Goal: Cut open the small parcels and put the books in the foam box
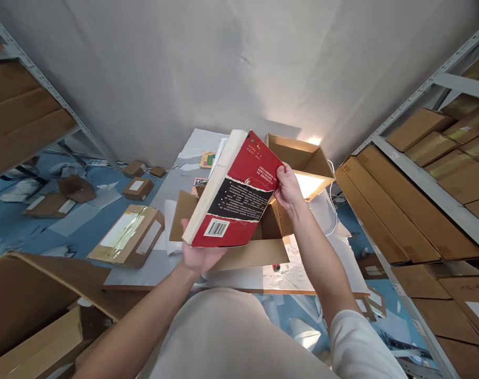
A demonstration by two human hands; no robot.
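Note:
A thick paperback book (239, 195) with a red and black back cover and a barcode is held tilted in both hands. My left hand (202, 258) supports its lower left corner from beneath, fingers partly hidden behind it. My right hand (289, 187) grips the right edge, thumb on the cover. Directly below the book stands an open cardboard box (247, 255) with its flaps spread; the book hides much of its inside.
The table (152, 273) also carries a taped carton (127, 237) at left and a lit open box (298, 158) at back right. Shelves of cartons (409, 205) rise at right. Boxes and paper scraps litter the blue floor (93, 221). A large open carton (46, 284) stands front left.

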